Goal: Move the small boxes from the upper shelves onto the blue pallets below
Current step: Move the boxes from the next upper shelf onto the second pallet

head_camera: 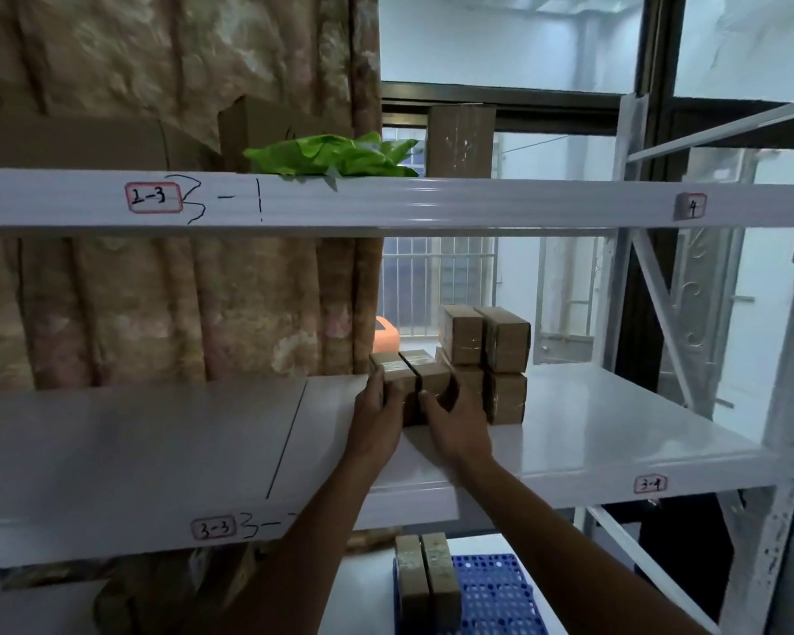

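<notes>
Both hands, left hand [377, 412] and right hand [454, 421], clasp two boxes [416, 382]; stack [487, 359] touches their right; pallet [496, 593] below.

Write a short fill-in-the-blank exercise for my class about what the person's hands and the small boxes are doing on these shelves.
1. Both hands, left hand and right hand, grip ____ small boxes standing side by side.
2. The stack of boxes beside them is ____ layers high.
3. Below, two boxes already rest on the ____ pallet.
4. The green bag lies on the shelf ____ the hands.

Missing words: two; two; blue; above
</notes>
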A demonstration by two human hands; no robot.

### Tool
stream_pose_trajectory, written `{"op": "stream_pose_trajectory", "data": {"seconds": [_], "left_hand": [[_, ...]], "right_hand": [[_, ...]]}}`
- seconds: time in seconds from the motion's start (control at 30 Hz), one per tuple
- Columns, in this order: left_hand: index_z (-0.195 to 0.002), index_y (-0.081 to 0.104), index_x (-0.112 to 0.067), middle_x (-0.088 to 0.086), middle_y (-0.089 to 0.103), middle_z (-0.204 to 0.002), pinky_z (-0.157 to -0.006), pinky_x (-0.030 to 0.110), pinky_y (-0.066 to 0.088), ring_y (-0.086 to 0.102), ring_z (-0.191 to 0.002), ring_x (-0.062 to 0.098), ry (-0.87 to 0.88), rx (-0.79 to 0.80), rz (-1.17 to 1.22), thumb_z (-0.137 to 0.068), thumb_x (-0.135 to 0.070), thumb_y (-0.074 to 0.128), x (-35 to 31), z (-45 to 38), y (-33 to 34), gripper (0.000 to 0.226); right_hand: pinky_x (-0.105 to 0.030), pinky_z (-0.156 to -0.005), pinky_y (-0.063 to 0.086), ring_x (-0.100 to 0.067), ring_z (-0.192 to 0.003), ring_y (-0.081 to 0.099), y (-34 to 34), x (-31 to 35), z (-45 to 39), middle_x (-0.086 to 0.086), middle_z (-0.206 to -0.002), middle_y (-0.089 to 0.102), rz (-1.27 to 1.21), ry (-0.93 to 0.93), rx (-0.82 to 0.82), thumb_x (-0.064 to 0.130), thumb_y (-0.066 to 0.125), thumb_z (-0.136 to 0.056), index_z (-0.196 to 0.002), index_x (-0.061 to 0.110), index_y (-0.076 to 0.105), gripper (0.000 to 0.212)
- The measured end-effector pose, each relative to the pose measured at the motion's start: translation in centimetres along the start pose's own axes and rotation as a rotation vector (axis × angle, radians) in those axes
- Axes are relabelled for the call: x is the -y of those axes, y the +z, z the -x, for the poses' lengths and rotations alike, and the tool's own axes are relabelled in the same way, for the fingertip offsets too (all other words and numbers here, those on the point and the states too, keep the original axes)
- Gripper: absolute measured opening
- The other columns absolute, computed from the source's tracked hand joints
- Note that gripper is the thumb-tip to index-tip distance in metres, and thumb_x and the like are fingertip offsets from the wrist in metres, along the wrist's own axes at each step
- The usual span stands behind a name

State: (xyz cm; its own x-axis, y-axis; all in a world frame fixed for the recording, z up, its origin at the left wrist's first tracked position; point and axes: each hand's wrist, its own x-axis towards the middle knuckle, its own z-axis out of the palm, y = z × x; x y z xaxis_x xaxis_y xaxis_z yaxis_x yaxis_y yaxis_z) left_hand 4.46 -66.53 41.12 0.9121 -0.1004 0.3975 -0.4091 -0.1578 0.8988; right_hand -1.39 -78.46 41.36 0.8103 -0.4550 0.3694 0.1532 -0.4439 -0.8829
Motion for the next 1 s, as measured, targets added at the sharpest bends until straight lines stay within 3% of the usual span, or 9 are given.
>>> {"op": "stream_pose_trajectory", "data": {"seconds": [0.07, 0.13, 0.23, 0.37, 0.47, 0.57, 0.67, 0.83, 1.0], "left_hand": [[-0.154, 0.041, -0.036, -0.007, 0.049, -0.151, -0.101, 0.017, 0.037, 0.049, -0.129, -0.002, -0.024, 0.042, -0.006, -0.104, -0.049, 0.043, 0.1, 0.3, 0.0, 0.051], [-0.144, 0.046, -0.048, -0.002, 0.046, -0.156, -0.095, 0.022, 0.038, 0.052, -0.121, 0.003, -0.06, 0.063, 0.007, -0.104, -0.054, 0.04, -0.1, 0.3, 0.0, 0.041], [-0.157, 0.031, -0.042, -0.002, 0.042, -0.159, -0.099, 0.029, 0.036, 0.049, -0.131, 0.016, -0.11, 0.042, -0.018, -0.103, -0.057, 0.037, 0.1, 0.1, 0.1, 0.056], [-0.157, 0.026, -0.046, -0.001, 0.048, -0.154, -0.092, 0.03, 0.035, 0.046, -0.112, 0.009, -0.139, 0.004, 0.005, -0.102, -0.058, 0.037, 0.6, -0.2, 0.2, 0.058], [-0.156, 0.034, -0.035, 0.002, 0.053, -0.149, -0.09, 0.032, 0.035, 0.053, -0.117, 0.018, -0.156, -0.066, -0.038, -0.103, -0.057, 0.037, 0.7, -0.3, 0.1, 0.057], [-0.136, 0.055, -0.026, -0.001, 0.066, -0.118, -0.084, 0.033, 0.043, 0.059, -0.099, 0.017, -0.148, -0.145, -0.085, -0.103, -0.059, 0.037, 0.4, -0.3, -0.1, 0.051], [-0.114, 0.059, -0.025, -0.007, 0.065, -0.098, -0.074, 0.032, 0.05, 0.061, -0.085, 0.011, -0.133, -0.184, -0.064, -0.101, -0.057, 0.044, 0.5, -0.2, -0.3, 0.039], [-0.108, 0.054, -0.029, -0.002, 0.068, -0.098, -0.069, 0.032, 0.047, 0.064, -0.084, 0.016, -0.137, -0.164, -0.045, -0.094, -0.059, 0.052, 0.3, 0.2, -0.6, 0.033], [-0.106, 0.055, -0.033, -0.01, 0.069, -0.104, -0.067, 0.029, 0.044, 0.063, -0.086, 0.011, -0.08, -0.156, -0.085, -0.093, -0.063, 0.052, -0.9, 2.4, -1.2, 0.033]], "right_hand": [[-0.056, -0.111, 0.046, -0.025, -0.134, 0.054, 0.0, 0.2, 0.0, 0.0, -0.146, 0.058, -0.003, 0.022, 0.028, 0.068, 0.053, -0.081, -0.15, 0.034, 0.044, 0.078], [-0.056, -0.109, 0.047, -0.026, -0.131, 0.055, 0.1, 0.4, -0.2, 0.001, -0.144, 0.059, 0.014, 0.052, 0.033, 0.069, 0.052, -0.08, -0.149, 0.035, 0.044, 0.077], [-0.055, -0.108, 0.047, -0.026, -0.127, 0.057, 0.5, 0.5, -0.6, 0.002, -0.14, 0.061, 0.019, 0.083, 0.06, 0.07, 0.051, -0.081, -0.147, 0.037, 0.044, 0.075], [-0.053, -0.105, 0.05, -0.018, -0.115, 0.064, 0.7, 0.0, -0.8, 0.013, -0.123, 0.069, -0.069, 0.081, 0.023, 0.077, 0.051, -0.083, -0.133, 0.046, 0.056, 0.059], [-0.052, -0.1, 0.054, -0.016, -0.106, 0.066, 0.7, -0.4, -0.9, 0.011, -0.113, 0.072, -0.099, 0.075, 0.025, 0.072, 0.047, -0.085, -0.118, 0.04, 0.066, 0.05], [-0.051, -0.1, 0.053, -0.018, -0.105, 0.066, 0.6, -0.2, -1.0, 0.006, -0.11, 0.072, -0.114, 0.073, -0.008, 0.071, 0.043, -0.091, -0.113, 0.034, 0.069, 0.05], [-0.05, -0.097, 0.055, -0.015, -0.096, 0.067, 0.7, -0.4, -0.9, 0.009, -0.099, 0.071, -0.111, 0.08, -0.017, 0.074, 0.045, -0.089, -0.097, 0.036, 0.063, 0.042], [-0.053, -0.094, 0.057, -0.021, -0.098, 0.071, 0.4, -0.2, -0.6, 0.001, -0.104, 0.075, -0.175, 0.092, 0.029, 0.066, 0.052, -0.09, -0.104, 0.033, 0.066, 0.039], [-0.054, -0.1, 0.054, -0.027, -0.103, 0.07, -1.4, 0.5, 1.2, -0.005, -0.107, 0.076, -0.214, 0.095, 0.057, 0.052, 0.054, -0.101, -0.106, 0.024, 0.074, 0.035]]}}
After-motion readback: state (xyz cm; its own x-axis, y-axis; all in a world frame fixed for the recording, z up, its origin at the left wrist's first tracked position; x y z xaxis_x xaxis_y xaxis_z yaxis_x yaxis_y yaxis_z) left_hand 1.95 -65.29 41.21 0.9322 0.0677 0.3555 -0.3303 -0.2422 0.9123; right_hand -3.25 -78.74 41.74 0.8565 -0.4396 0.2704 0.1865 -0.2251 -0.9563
